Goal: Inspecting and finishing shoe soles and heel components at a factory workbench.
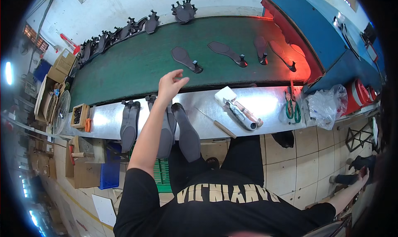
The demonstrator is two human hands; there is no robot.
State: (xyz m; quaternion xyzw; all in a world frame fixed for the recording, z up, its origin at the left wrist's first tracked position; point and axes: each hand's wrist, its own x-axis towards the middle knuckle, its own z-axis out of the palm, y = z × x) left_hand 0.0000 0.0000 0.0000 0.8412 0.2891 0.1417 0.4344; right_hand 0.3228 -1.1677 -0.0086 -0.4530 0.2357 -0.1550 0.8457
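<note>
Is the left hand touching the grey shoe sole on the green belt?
Apart. In the head view the open left hand hovers with green belt showing between its fingers and the nearest grey sole.

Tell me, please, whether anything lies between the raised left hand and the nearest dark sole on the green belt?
Nothing visible does. The left hand hangs open over the belt's near edge, and only bare green belt separates it from the dark sole just beyond.

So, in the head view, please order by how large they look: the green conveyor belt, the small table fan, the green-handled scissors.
1. Green conveyor belt: by far the largest.
2. Small table fan: much smaller, at the left end of the metal shelf.
3. Green-handled scissors: smallest, though fisheye bending near the rim makes the fan's size less sure.
</note>
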